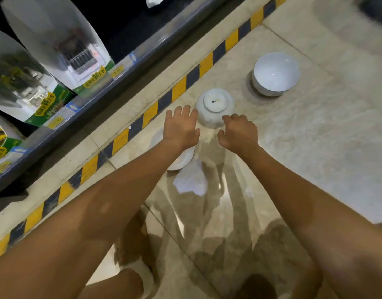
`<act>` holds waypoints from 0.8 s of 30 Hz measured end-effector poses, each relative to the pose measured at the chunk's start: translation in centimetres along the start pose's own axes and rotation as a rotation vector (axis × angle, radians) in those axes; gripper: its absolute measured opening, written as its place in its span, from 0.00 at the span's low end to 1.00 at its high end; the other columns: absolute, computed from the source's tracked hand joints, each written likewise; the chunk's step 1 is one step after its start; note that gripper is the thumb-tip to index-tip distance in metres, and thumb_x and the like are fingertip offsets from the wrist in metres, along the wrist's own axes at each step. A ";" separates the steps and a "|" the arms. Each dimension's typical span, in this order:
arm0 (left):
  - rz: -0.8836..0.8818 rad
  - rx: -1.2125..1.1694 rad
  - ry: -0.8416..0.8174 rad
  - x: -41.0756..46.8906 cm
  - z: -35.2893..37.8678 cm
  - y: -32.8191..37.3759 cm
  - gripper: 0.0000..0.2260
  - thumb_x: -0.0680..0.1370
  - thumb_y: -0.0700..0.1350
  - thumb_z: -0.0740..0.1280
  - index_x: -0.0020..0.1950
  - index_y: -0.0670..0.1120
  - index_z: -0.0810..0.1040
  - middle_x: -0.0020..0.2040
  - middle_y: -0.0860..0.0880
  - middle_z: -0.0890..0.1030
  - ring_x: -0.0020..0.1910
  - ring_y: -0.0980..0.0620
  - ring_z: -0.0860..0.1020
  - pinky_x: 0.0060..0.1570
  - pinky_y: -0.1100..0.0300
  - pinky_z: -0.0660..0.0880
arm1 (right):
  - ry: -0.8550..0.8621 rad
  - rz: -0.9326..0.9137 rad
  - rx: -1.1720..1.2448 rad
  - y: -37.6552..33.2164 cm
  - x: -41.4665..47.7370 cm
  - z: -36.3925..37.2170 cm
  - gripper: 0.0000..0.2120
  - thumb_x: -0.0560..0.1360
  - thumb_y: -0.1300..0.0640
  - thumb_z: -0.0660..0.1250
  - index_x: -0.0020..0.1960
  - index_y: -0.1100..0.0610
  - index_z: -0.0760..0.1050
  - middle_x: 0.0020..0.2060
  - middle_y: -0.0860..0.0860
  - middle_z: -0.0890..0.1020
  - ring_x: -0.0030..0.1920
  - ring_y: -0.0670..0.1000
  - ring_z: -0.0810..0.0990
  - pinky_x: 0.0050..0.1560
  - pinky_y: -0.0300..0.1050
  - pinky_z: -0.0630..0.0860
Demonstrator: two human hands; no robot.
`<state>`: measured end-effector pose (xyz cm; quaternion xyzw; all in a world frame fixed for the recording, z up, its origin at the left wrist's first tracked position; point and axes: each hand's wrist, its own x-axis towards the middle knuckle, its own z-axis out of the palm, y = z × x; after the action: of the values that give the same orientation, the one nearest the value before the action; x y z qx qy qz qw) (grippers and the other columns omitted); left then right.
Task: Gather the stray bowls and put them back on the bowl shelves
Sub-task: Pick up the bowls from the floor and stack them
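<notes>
While the upside-down bowl [214,113] sits on the floor [315,147] just beyond the left hand [181,128] and right hand [238,133], both with fingers released and holding nothing, its smooth sides could slip from a hasty grip and crack.

Glossy white ceramic bowls [215,107] on polished, reflective stone floor tiles [315,147]; shiny plastic packaging [56,39] on metal shelf [129,70].

Left hand [181,128] half hides a shallow bowl [183,160].

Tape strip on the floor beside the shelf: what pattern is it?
Alternating yellow and black blocks on the floor tape strip, shown best in the head view.
</notes>
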<state>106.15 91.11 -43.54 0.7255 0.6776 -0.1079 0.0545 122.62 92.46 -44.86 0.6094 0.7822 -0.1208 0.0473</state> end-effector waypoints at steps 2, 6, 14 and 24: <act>0.035 0.090 0.016 1.7 -0.2 0.4 0.25 0.64 0.57 0.73 0.57 0.46 0.79 0.53 0.46 0.82 0.50 0.45 0.81 0.50 0.52 0.76 | 0.014 0.030 -0.016 0.8 0.6 0.4 0.16 0.73 0.55 0.58 0.58 0.61 0.73 0.50 0.57 0.78 0.51 0.60 0.75 0.42 0.47 0.67; 0.170 0.043 0.010 5.8 1.3 1.2 0.27 0.77 0.56 0.59 0.72 0.44 0.62 0.70 0.43 0.67 0.67 0.42 0.68 0.64 0.47 0.63 | 0.040 0.115 0.004 1.7 2.7 1.7 0.15 0.75 0.54 0.56 0.55 0.61 0.73 0.51 0.58 0.78 0.52 0.60 0.75 0.45 0.49 0.69; 0.044 -0.193 -0.035 12.8 4.4 1.7 0.34 0.78 0.63 0.52 0.78 0.45 0.51 0.74 0.43 0.64 0.70 0.41 0.66 0.65 0.48 0.65 | 0.033 0.485 0.455 2.1 7.1 5.1 0.27 0.78 0.39 0.50 0.64 0.59 0.68 0.58 0.58 0.76 0.58 0.59 0.75 0.55 0.53 0.72; -0.130 -0.614 -0.179 14.7 5.7 1.7 0.32 0.76 0.65 0.56 0.74 0.46 0.60 0.69 0.41 0.71 0.67 0.39 0.69 0.64 0.48 0.68 | 0.038 0.701 0.954 0.9 9.1 6.1 0.28 0.78 0.40 0.51 0.63 0.61 0.71 0.61 0.60 0.73 0.58 0.59 0.74 0.57 0.48 0.68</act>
<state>108.25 103.96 -52.55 0.6180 0.7158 0.0348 0.3232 120.74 99.76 -52.85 0.7875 0.3940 -0.4255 -0.2088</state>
